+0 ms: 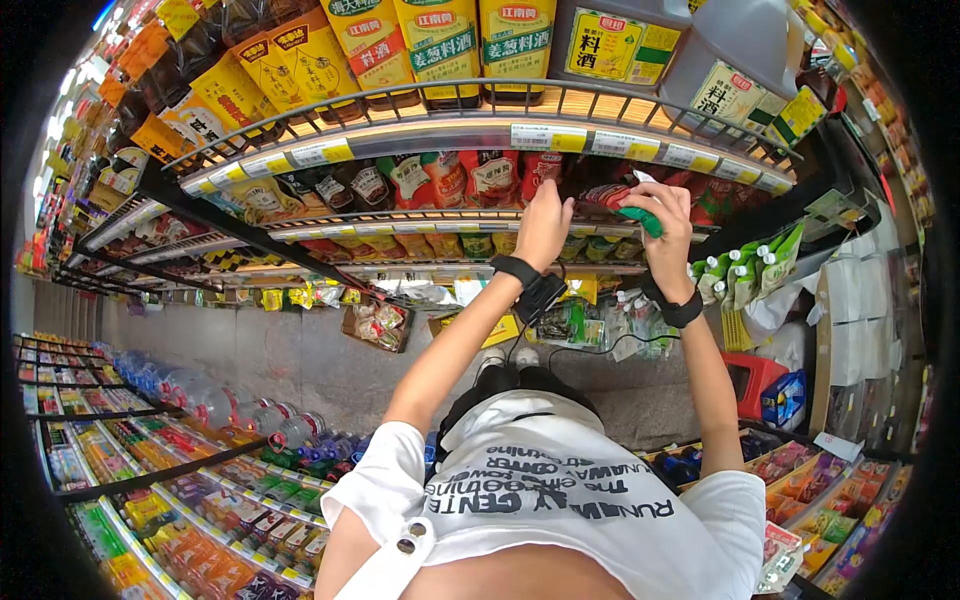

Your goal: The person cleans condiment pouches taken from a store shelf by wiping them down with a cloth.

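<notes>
one shirt (pixel 545 480), two wristbands (pixel 683 313), one pouch (pixel 638 215) in right hand (pixel 669 225)

Single camera, head-worn: looking forward and steeply down, round wide-angle field. White T-shirt (pixel 590 525) is filling the near centre; left hand (pixel 545 225) and right hand (pixel 668 222) are showing farther off; wire-fronted shelf (pixel 430 140) is curving across the far side.

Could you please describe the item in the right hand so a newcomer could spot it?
Find the wire-railed shelf of yellow-labelled bottles, then drop to the right hand below. The item held there shows bright green, unlike the red pouches to its left.
</notes>
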The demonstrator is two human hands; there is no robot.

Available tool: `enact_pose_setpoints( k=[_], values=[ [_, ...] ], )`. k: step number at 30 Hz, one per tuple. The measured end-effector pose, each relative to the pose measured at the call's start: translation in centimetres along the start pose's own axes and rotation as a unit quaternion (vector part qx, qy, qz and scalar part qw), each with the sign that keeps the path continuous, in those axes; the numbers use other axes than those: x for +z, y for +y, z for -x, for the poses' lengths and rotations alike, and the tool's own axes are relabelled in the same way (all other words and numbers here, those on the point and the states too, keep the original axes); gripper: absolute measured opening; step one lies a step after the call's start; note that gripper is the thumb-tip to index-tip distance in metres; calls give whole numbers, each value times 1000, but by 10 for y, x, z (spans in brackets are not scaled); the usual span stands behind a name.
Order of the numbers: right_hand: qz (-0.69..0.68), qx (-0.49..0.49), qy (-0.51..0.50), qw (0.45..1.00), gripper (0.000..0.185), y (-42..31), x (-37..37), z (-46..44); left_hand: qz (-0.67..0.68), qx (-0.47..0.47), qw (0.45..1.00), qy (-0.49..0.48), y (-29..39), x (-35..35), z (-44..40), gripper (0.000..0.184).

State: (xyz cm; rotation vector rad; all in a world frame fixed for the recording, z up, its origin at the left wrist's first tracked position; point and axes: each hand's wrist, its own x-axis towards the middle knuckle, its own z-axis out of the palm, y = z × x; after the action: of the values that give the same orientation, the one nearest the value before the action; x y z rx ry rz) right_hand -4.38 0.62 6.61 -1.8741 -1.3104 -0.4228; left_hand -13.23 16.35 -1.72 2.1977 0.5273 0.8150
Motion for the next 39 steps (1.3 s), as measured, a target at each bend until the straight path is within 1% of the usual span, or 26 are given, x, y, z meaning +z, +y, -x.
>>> enact_pose_setpoints(
  k=[2, 3, 8, 10, 11, 12, 14, 15, 16, 17, 18, 19, 21, 22, 24, 25, 27, 30, 31, 32, 33, 34, 36, 37, 38, 39],
  values=[
    [13, -31, 0, 999, 35, 8, 2, 3, -30, -11, 999, -19, -2, 7, -7, 32],
    [18, -44, -11, 999, 37, 12, 2, 5, -52, 12, 998, 18, 0, 8, -11, 33],
    [41, -42, -21, 998, 46, 35, 23, 14, -105, -6, 994, -25, 20, 3, -31, 33],
    [63, -30, -60, 996, 47, 32, 29, 9, -122, -11, 992, -40, 17, 7, -37, 32],
    [57, -25, -53, 997, 40, 31, 31, 5, -143, 18, 989, -20, 12, 11, -39, 30],
    [57, -24, -53, 997, 40, 33, 32, 3, -164, 48, 985, 1, 8, 14, -41, 31],
    [145, 43, -26, 988, 30, 38, 35, -3, -139, 55, 989, 5, -4, 12, -41, 27],
    [185, 26, -11, 982, 15, 38, 33, -8, -118, 79, 989, 27, -7, 6, -39, 26],
    [186, 28, -10, 982, 15, 40, 35, -10, -97, 103, 989, 49, -9, 1, -37, 25],
    [213, 38, -5, 976, 12, 43, 38, -12, -70, 44, 996, 19, -9, -1, -34, 24],
    [240, 48, 0, 970, 11, 47, 41, -14, -70, 46, 996, 16, -10, -5, -30, 24],
    [242, 51, 2, 969, 11, 53, 45, -16, -45, 49, 997, 38, -11, -8, -26, 22],
    [278, 95, -51, 955, 12, 62, 48, -20, 10, 46, 997, 58, -9, -17, -18, 17],
    [278, 98, -51, 954, 12, 62, 48, -22, 10, 47, 997, 55, -7, -22, -15, 17],
    [308, 69, -32, 948, 11, 61, 49, -26, 88, 31, 993, 78, -2, -31, -6, 13],
    [309, 69, -32, 948, 11, 66, 52, -28, 101, 36, 990, 90, -5, -32, 1, 11],
    [307, 30, -3, 951, 17, 73, 57, -30, 120, 30, 987, 99, -5, -33, 9, 12],
    [305, 32, 4, 952, 14, 68, 56, -35, 139, 22, 982, 129, -2, -38, 23, 12],
    [306, 31, 5, 952, 14, 69, 56, -33, 139, 63, 975, 162, 0, -42, 24, 13],
    [311, 64, -42, 947, 14, 73, 54, -30, 139, 104, 966, 193, 2, -46, 27, 15],
    [316, 96, -90, 940, 15, 73, 53, -26, 136, 107, 965, 195, 10, -55, 31, 16],
    [316, 97, -89, 939, 15, 64, 47, -25, 136, 110, 964, 198, 13, -60, 33, 12],
    [288, 91, -53, 952, 24, 38, 28, -18, 136, 70, 974, 166, 29, -77, 42, 10],
    [258, 114, -50, 958, 34, 20, 18, -17, 151, 43, 973, 168, 35, -83, 46, 12],
    [218, 122, -32, 968, 42, 10, 13, -13, 177, -37, 974, 139, 40, -91, 54, 18],
    [175, 137, -14, 975, 41, -1, 9, -9, 223, -77, 963, 130, 42, -96, 57, 19]
  ],
)
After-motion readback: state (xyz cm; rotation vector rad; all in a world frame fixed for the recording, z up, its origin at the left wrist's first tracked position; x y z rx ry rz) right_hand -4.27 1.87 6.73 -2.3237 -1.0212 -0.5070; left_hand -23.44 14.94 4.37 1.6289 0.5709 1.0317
